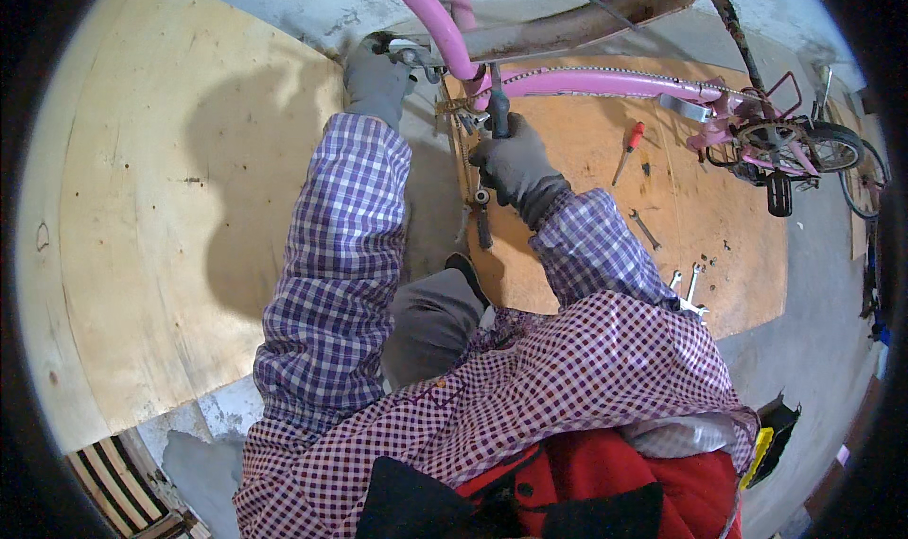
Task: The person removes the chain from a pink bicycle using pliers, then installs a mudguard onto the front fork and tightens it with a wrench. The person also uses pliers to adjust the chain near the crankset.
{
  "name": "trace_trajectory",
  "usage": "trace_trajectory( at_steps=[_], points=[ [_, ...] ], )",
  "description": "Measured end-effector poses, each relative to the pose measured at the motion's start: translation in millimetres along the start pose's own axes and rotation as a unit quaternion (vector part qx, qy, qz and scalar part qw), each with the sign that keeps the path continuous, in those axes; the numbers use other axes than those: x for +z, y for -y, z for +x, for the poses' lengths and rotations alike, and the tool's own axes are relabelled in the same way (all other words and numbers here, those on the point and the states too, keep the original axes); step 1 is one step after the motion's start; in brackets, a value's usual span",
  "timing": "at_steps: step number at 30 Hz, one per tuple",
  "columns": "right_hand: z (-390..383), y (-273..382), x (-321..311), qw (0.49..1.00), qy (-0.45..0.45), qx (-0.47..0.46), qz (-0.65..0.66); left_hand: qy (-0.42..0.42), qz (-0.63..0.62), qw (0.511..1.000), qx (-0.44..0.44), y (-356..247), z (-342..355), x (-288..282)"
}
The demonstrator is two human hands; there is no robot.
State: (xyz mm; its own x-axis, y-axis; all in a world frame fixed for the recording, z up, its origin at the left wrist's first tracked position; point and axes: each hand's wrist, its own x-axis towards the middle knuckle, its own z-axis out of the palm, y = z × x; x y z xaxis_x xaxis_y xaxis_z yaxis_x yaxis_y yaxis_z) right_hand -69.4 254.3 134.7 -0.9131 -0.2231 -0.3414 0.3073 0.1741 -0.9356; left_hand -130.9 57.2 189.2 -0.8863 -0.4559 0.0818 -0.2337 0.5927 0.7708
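Note:
A pink bicycle frame (586,82) with a chain along its tube lies across the far side of the floor. My left hand (374,83), in a grey glove, is closed at the metal fittings by the frame's left end; what its fingers grip is hidden. Gloved in grey too, my right hand (518,164) is wrapped round the lower end of a dark-handled tool (499,112), held upright against the frame's joint. The tool's tip is too unclear to name its kind. A ratchet wrench (483,219) lies just below my right hand.
Plywood (142,189) fills the left side. On the orange-brown board (567,255) lie a red-handled screwdriver (630,149), a spanner (646,229) and several more spanners (695,279). A rusty mudguard (586,19) lies behind the frame. The crank and a small wheel (834,147) are at the right.

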Motion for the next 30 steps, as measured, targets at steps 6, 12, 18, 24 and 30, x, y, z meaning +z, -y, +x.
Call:
trace_trajectory(
  at_steps=[6, 12, 18, 24, 30],
  points=[
    [10.0, -16.0, -5.1, 0.996, 0.014, -0.025, -0.088, -0.013, 0.044, 0.998, 0.052, 12.0, 4.7, -2.1],
    [16.6, -24.5, -4.8, 0.994, -0.007, -0.057, -0.095, -0.047, 0.156, 0.974, 0.156, 18.7, 13.7, -5.7],
    [20.5, -33.8, 0.9, 0.993, -0.034, -0.088, -0.064, -0.004, 0.016, 0.999, 0.032, 18.1, 7.5, -5.7],
    [20.4, -38.6, 13.3, 0.994, -0.056, -0.084, -0.035, -0.014, 0.087, 0.990, 0.113, 23.0, 16.3, -5.9],
    [14.3, -27.4, 9.4, 0.997, -0.046, -0.052, -0.021, -0.020, 0.071, 0.995, 0.071, 27.8, 16.0, -3.8]
  ],
)
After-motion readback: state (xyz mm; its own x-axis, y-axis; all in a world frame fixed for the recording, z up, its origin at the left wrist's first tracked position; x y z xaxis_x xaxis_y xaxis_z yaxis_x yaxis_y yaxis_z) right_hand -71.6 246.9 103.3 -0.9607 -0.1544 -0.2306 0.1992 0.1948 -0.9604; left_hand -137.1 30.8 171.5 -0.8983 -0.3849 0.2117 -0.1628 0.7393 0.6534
